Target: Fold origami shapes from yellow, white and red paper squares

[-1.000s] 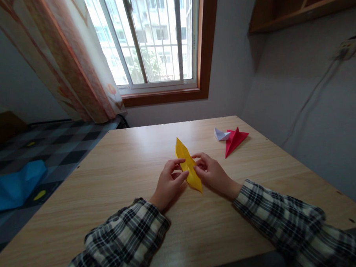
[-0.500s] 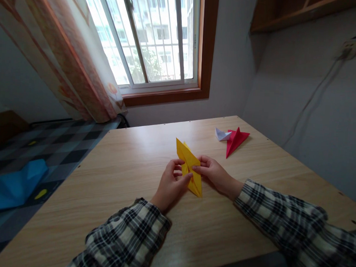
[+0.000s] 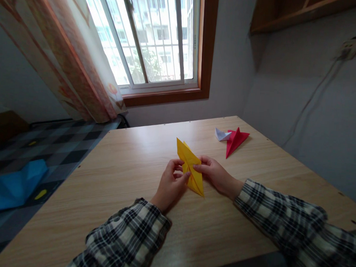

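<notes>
One folded yellow paper [image 3: 190, 165], long and pointed at both ends, lies on the wooden counter [image 3: 129, 178] about midway between its left and right edges, its far tip aimed toward the far edge. Its middle is hidden under fingertips, so the folds there are hard to make out. The left hand [image 3: 170, 185] pinches it from the left side, fingers curled shut on the paper; the right hand [image 3: 216, 175] grips it from the right with thumb and fingers closed on the fold. Two other folded papers sit near the far right corner: one red paper [image 3: 235, 140] and one white paper [image 3: 222, 134], touching each other.
</notes>
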{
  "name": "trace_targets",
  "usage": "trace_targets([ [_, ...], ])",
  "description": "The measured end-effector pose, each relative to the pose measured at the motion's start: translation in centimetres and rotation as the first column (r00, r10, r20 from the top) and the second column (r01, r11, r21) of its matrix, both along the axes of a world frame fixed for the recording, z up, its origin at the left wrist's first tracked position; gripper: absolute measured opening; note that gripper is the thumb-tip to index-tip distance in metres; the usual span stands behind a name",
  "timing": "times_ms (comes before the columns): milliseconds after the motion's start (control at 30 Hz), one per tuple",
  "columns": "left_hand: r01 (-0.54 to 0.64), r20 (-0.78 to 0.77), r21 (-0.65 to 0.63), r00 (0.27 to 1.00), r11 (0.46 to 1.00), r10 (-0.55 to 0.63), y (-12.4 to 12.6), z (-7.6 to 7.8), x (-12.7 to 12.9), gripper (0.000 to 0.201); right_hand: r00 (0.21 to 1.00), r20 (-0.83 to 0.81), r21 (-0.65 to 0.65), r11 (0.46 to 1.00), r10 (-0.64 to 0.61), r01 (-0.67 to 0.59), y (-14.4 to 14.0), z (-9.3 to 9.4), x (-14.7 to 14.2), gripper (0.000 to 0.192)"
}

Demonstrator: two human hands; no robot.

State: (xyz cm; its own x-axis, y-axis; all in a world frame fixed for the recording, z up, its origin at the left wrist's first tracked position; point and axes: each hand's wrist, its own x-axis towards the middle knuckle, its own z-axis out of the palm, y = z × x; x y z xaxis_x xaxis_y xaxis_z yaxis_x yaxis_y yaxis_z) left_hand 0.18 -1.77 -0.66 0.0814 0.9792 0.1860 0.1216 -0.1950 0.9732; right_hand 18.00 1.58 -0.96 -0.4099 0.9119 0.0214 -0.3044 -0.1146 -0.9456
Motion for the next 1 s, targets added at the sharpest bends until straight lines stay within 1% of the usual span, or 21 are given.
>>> trace_targets([
  [133,-0.048,0.006,0.036,0.999,0.998,0.048,-0.01,0.28,0.13,0.031,1.000,0.005,0.031,0.999,-0.012,0.012,0.04,0.11,-0.16,0.026],
  [267,-0.056,0.086,0.075,0.995,0.996,0.049,0.19,0.25,0.10,0.022,0.998,0.031,0.011,0.999,-0.051,0.051,0.13,0.10,-0.13,0.028],
  [400,-0.029,0.199,0.018,0.980,0.999,0.025,0.34,0.09,-0.18,0.032,0.996,0.030,-0.021,0.996,-0.080,0.081,0.12,0.05,-0.02,0.031],
  [500,-0.047,0.261,-0.024,0.964,0.999,0.052,0.28,0.23,-0.33,0.037,0.997,0.005,-0.057,0.995,-0.078,0.078,0.04,0.12,-0.03,0.033],
  [600,-0.063,0.298,-0.044,0.952,0.997,0.074,0.18,0.43,-0.35,0.037,0.998,-0.018,-0.078,0.995,-0.061,0.059,0.00,0.18,-0.11,0.034],
  [700,-0.061,0.332,-0.044,0.940,0.997,0.072,0.16,0.46,-0.28,0.032,0.998,-0.025,-0.075,0.996,-0.051,0.049,-0.01,0.16,-0.20,0.033],
  [800,-0.074,0.324,-0.026,0.943,0.997,0.079,0.23,0.40,-0.23,0.020,0.998,-0.032,-0.069,0.996,-0.052,0.050,0.01,0.08,-0.24,0.032],
  [867,-0.083,0.305,-0.019,0.949,0.996,0.085,0.30,0.42,-0.23,0.017,0.997,-0.040,-0.070,0.996,-0.058,0.055,0.04,0.00,-0.25,0.032],
  [1000,-0.070,0.277,-0.019,0.958,0.997,0.072,0.33,0.56,-0.28,0.028,0.996,-0.076,-0.066,0.997,-0.043,0.038,0.10,-0.10,-0.23,0.033],
])
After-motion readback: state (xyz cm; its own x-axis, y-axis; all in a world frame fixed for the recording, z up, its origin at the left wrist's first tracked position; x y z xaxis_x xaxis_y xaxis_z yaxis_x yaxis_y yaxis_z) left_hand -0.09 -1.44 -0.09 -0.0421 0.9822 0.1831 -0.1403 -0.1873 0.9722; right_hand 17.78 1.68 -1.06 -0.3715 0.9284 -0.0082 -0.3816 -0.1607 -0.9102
